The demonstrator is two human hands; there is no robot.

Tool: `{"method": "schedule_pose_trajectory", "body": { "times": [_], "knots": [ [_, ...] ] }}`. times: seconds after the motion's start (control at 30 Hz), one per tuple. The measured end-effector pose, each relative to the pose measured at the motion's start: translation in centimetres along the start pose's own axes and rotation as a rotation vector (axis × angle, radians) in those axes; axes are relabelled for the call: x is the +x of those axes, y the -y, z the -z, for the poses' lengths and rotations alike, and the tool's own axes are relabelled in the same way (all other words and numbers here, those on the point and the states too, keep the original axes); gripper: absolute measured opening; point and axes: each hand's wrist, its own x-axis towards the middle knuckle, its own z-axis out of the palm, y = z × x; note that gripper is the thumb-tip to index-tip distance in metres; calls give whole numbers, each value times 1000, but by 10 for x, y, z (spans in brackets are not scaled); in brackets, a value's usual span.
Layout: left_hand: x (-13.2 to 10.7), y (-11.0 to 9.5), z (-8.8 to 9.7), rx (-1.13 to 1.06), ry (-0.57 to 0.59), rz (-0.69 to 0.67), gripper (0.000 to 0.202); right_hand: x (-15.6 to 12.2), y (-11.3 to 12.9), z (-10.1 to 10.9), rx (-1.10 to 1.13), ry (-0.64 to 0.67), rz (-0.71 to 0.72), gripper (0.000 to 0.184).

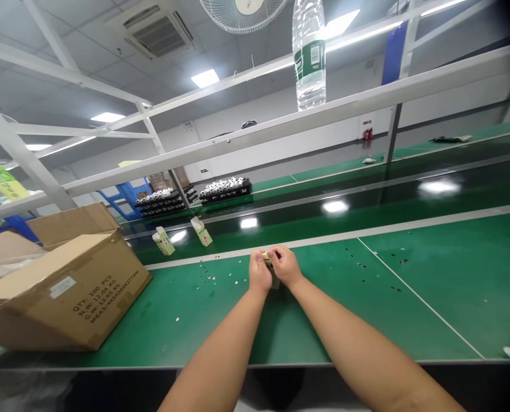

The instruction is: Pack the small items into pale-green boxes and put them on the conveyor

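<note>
Both my hands are closed around a small light-green box (275, 280) above the green table, near its middle. My left hand (259, 272) grips its left side, and my right hand (286, 266) holds it from the right with the fingers at its top. Most of the box is hidden behind my fingers and thumbs. Farther off to the left, two similar light-green boxes stand on the dark belt: one box (163, 241) with raised flaps, and another box (201, 232) with its top open.
A large open cardboard carton (104, 286) occupies the left of the green table (220, 337). Small dark and white bits lie scattered on the surface. A water bottle (310, 63) stands on the overhead rail (255, 134). Black trays (224, 190) with white pieces sit beyond the belt.
</note>
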Motion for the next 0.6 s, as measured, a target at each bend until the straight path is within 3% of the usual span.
{"method": "schedule_pose_trajectory", "body": {
  "times": [0.33,0.6],
  "knots": [
    [-8,-15,12,-103,83,113,26,-9,10,2,98,49,-109,21],
    [-7,-14,9,-234,123,239,11,-13,17,-3,133,70,-284,21]
  ]
}}
